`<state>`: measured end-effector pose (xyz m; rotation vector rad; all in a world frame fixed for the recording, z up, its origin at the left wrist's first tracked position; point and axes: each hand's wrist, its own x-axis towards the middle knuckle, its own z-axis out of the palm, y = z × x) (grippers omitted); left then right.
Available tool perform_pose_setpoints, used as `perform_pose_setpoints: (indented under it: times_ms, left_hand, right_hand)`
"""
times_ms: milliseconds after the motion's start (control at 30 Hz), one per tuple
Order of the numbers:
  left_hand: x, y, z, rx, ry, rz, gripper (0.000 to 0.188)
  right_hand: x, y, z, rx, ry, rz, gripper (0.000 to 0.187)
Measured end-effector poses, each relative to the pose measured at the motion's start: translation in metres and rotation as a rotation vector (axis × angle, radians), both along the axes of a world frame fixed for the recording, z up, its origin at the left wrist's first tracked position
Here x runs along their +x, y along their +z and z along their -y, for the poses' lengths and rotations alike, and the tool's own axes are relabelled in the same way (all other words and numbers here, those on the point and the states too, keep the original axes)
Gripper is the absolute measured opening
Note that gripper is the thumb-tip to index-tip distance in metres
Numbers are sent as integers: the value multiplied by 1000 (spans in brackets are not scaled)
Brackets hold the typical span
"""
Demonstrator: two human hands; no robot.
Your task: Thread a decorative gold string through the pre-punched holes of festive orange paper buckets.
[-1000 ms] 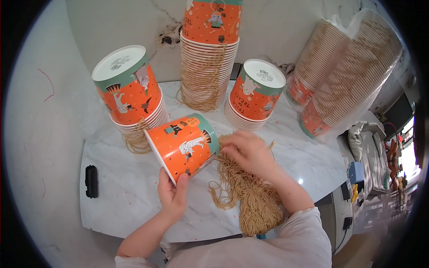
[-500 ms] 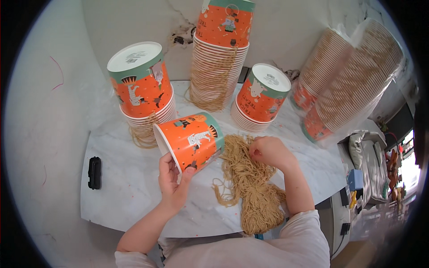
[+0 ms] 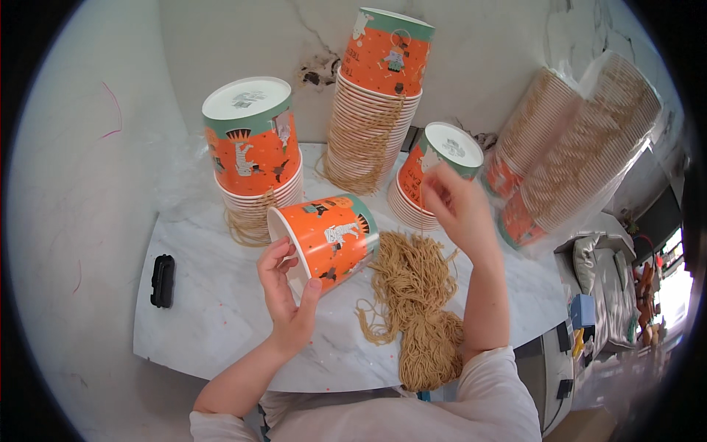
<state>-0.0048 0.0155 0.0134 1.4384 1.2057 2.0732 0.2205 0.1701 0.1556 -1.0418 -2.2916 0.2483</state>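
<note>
My left hand (image 3: 289,306) grips an orange paper bucket (image 3: 335,239) by its rim, thumb outside and fingers at the opening. The bucket lies tilted on its side, mouth to the left, with a green band at its base and printed cartoon figures. My right hand (image 3: 462,214) is closed in a pinch, raised in front of the short right stack of buckets (image 3: 412,180). A thin strand of tan yarn hangs from its fingertips toward the pile below. That pile of tan yarn (image 3: 416,276) spreads over the table's front right part, gathered in the middle.
Upside-down bucket stacks stand behind: one at left (image 3: 254,151), a tall one in the middle (image 3: 374,110), both with yarn hanging down them. Plastic-wrapped stacks (image 3: 582,155) lean at right. A black case (image 3: 163,281) lies on the marble-patterned table (image 3: 213,317) at left.
My right hand has risen from the yarn pile, drawing a strand up. The left hand still holds the bucket, its fingers slightly looser. The whole view has shifted a little.
</note>
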Motion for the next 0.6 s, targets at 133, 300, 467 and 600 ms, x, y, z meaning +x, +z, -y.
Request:
perform_pose_setpoints:
  times_ms: [133, 300, 467, 600]
  left_hand:
    - [-4, 5, -1, 21, 51, -47, 63]
    - [-24, 29, -1, 119, 314, -331, 48]
    - [-6, 115, 3, 41, 17, -291, 44]
    - [7, 148, 1, -190, -294, -80, 37]
  right_hand:
    - [-36, 23, 9, -50, 118, -480, 5]
    - [-63, 12, 33, -503, 606, -708, 5]
    - [-54, 15, 46, -588, 636, -705, 9]
    - [-48, 19, 44, -568, 681, -742, 11]
